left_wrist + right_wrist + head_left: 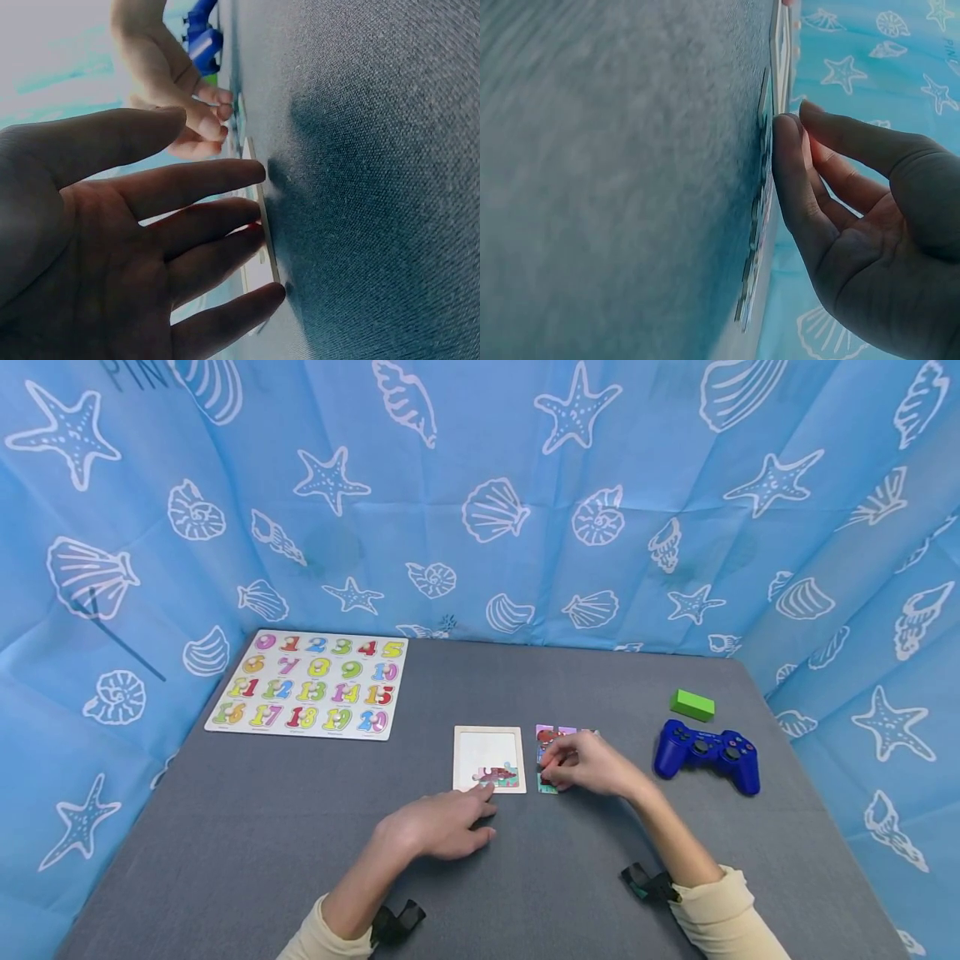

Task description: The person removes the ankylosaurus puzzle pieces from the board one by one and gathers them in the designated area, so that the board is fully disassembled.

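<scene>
A small square wooden puzzle tray [487, 727] lies on the grey table, with a few joined jigsaw pieces [504, 774] in its lower right corner. My left hand [442, 822] rests at the tray's front edge. Its fingers are spread and fairly straight, fingertips along the rim [259, 195], holding nothing. Right of the tray lies a group of loose jigsaw pieces [546, 735], partly covered by my right hand [592, 766]. The thumb and index finger [791, 150] of that hand come close together right at the pieces, and no piece shows between them.
A number puzzle board [300, 685] lies at the back left. On the right are a blue game controller [705, 752] and a green block [692, 705]. A blue curtain [480, 560] with shell prints surrounds the table [247, 843] at the back and sides.
</scene>
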Motion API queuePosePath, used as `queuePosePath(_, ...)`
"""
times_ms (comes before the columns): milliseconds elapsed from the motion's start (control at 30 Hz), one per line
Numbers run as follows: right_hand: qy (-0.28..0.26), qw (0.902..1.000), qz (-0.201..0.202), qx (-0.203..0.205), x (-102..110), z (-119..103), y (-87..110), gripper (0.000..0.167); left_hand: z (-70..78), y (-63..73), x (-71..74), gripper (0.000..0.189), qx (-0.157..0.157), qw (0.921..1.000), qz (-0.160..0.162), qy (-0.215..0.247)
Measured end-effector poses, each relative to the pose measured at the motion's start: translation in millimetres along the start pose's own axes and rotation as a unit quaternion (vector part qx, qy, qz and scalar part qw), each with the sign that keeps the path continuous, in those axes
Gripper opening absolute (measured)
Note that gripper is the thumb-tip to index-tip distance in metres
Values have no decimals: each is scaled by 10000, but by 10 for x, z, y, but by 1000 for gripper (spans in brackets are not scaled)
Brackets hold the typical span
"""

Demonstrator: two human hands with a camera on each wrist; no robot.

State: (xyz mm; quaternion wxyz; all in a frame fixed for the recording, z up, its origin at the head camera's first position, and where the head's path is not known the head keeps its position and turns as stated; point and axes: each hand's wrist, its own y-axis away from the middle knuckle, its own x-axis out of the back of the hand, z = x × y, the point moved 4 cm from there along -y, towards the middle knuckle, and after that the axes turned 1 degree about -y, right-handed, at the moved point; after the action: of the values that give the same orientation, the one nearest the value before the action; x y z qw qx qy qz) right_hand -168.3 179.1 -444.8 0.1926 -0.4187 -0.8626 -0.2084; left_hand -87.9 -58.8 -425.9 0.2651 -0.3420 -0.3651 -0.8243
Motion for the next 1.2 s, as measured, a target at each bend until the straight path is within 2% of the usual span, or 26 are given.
queuePosePath(300,-82,9995,-128,262,-97,-110,-102,14,-5,-13,21,52,-272,9995,90,-101)
queuePosePath(433,5,9993,-116,345,-139,-171,-164,13,11,-23,20,52,-233,9995,91,-177)
queuePosePath(667,255,9987,-198,403,-220,-278,-325,13,59,-23,3,55,-103,9997,-108,-205)
queuePosePath(933,325,9969,-532,478,-315,-392,-525,11,125,-39,-53,57,-250,9988,-161,-390)
queuePosePath(1100,248,9951,-872,390,-393,-397,-627,12,150,-67,-105,61,-226,9983,-174,-503)
queuePosePath(1200,299,9946,-942,316,-426,-393,-668,11,161,-77,-133,62,-168,9982,-143,-564)
